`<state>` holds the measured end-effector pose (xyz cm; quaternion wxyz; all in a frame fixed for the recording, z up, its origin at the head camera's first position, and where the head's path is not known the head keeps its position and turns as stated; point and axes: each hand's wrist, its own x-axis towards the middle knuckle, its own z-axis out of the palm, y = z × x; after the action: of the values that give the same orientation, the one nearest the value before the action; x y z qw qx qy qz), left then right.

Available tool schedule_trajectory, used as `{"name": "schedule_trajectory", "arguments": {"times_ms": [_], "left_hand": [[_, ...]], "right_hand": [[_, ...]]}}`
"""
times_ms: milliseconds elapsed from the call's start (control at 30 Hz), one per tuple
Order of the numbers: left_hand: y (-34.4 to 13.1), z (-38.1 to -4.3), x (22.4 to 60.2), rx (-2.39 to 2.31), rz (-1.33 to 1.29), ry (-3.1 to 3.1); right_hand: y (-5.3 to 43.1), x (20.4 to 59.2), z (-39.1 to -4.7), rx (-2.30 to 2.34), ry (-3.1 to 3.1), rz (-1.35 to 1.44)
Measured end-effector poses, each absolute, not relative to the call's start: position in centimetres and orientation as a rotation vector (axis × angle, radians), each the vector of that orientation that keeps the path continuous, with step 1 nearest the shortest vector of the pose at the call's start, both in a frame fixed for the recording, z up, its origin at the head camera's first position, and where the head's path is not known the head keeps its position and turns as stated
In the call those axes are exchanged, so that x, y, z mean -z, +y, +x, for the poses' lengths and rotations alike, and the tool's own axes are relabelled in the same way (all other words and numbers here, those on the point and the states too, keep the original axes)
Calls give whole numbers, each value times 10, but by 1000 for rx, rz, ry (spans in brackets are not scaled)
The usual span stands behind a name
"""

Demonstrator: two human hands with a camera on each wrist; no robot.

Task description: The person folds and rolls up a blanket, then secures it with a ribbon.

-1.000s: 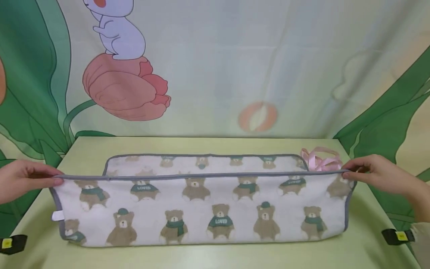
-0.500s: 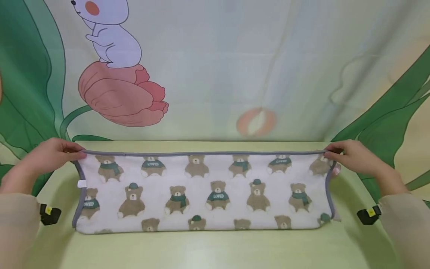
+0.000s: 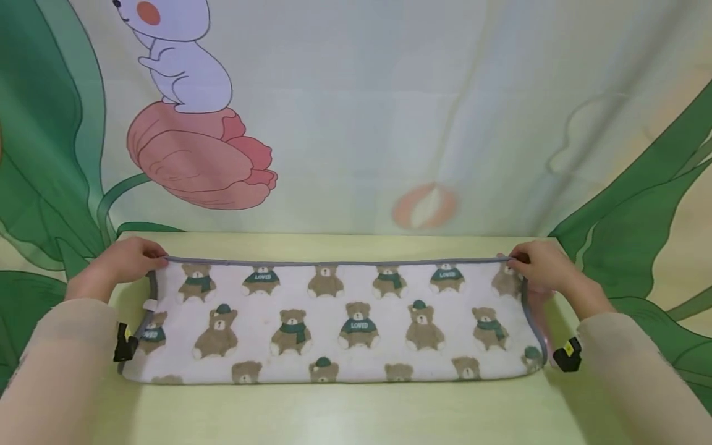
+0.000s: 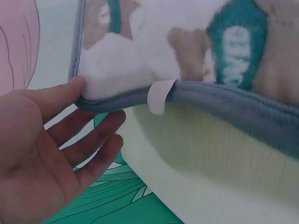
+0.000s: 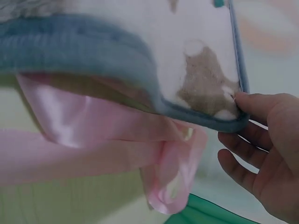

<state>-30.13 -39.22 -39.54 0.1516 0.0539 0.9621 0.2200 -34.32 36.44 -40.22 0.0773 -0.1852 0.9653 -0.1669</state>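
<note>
A white towel (image 3: 334,321) printed with brown teddy bears and edged in grey stretches folded across the table in the head view. At its far left corner my left hand (image 3: 133,256) pinches the grey edge between thumb and fingers. My right hand (image 3: 545,262) pinches the far right corner the same way. The left wrist view shows a small white tag (image 4: 160,97) on the side edge, close to the left fingers. Pink satin ribbon (image 5: 93,121) passes under the towel's right side, mostly hidden in the head view. The towel's lower layer is hidden beneath the top one.
The pale green table (image 3: 345,411) meets a printed curtain (image 3: 345,123) just behind the towel. Both forearms, in light sleeves (image 3: 639,371), reach in from the front corners. Black wrist straps (image 3: 568,355) hang close to the towel's sides.
Both hands have carried the towel's held edge away from me and lower, over the rear part, which is now covered. They have also drawn inward. The ribbon at right is mostly covered.
</note>
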Motion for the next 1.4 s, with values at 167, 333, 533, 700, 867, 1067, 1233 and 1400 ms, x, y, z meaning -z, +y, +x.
{"name": "schedule_trajectory", "arguments": {"times_ms": [167,333,533,700,867,1067,1233,1400], "left_hand": [[-407,-311,421,-751,168,2651],[-420,-323,444,-849,159,2520],[-409,-321,433,-805,148,2499],[-392,-313,417,-631,286,2622],[-385,-313,414,-599,273,2652],[-385,-314,416,-653,259,2615],[-386,-312,413,-677,270,2579],[-388,-313,410,-654,383,2674]], "right_hand": [[358,408,-344,498,2874,-599],[354,415,-345,468,2867,-625],[350,422,-343,505,2844,-692],[346,427,-342,515,2820,-693],[343,431,-343,477,2837,-741],[340,434,-343,465,2871,-734],[339,433,-340,481,2876,-620],[342,426,-334,539,2881,-553]]}}
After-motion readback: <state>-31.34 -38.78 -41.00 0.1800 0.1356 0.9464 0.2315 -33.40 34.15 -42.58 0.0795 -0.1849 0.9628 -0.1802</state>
